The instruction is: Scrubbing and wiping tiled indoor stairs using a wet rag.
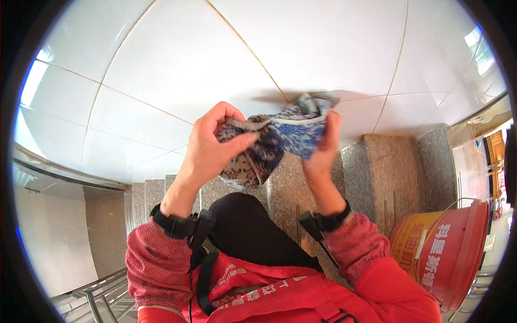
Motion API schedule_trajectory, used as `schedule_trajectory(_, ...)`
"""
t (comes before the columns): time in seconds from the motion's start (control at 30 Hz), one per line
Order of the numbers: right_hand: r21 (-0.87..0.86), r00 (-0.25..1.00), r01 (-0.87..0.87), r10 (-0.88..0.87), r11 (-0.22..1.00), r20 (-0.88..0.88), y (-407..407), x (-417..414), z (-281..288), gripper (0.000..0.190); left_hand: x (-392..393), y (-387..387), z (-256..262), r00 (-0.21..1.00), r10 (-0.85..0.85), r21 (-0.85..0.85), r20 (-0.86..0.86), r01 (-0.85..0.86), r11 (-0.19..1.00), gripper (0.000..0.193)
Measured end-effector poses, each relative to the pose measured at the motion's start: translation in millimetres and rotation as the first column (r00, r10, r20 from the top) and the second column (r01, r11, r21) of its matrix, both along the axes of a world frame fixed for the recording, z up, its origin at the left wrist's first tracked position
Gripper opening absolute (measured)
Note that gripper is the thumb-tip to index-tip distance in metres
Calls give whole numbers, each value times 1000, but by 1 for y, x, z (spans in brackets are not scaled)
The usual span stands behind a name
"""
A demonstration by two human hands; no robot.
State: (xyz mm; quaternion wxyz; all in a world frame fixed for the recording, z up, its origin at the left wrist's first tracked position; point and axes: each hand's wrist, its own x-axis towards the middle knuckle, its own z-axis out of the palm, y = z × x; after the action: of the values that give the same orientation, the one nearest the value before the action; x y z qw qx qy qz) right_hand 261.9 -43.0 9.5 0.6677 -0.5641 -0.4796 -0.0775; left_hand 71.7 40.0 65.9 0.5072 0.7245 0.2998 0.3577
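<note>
A bunched, patterned cloth (297, 137) in blue, white, grey and dark brown hangs between my two hands, in front of the white tiled wall. My left hand (216, 141) pinches its left part, thumb across the front and fingers curled behind. On the other side, my right hand (326, 143) grips the blue end, with most of its fingers hidden behind the fabric. The cloth is folded and slightly blurred. Below it, my knee in black trousers (250, 226) stands over speckled stone stairs (286, 183).
A red and yellow plastic bucket (456, 254) with a wire handle and printed writing stands on the right. White wall tiles (242, 60) rise ahead. At lower left runs a metal railing (95, 300); a landing floor (105, 226) lies beyond the stairs on the left.
</note>
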Motion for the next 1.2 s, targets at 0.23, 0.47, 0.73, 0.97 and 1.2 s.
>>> schedule_trajectory(0.23,-650,684,-375,670,661,287,79,-93,-124,28,-90,34,-53,899,224,32,-375,-229,973,18)
schedule_trajectory(0.47,-767,371,-513,706,-386,-603,85,-115,-159,47,-156,0,-79,829,280,-69,-484,-356,932,14)
schedule_trajectory(0.73,-711,863,-503,325,491,-386,-43,-15,-146,46,-167,-7,-56,635,565,333,-527,-457,825,13)
schedule_trajectory(0.97,-234,267,-382,-136,894,-954,-97,29,-120,27,-122,-21,-73,722,236,88,-651,-237,967,30)
schedule_trajectory(1.2,-108,514,-486,183,868,-838,-7,-17,-107,22,-114,-24,-67,764,98,23,-638,-109,994,40)
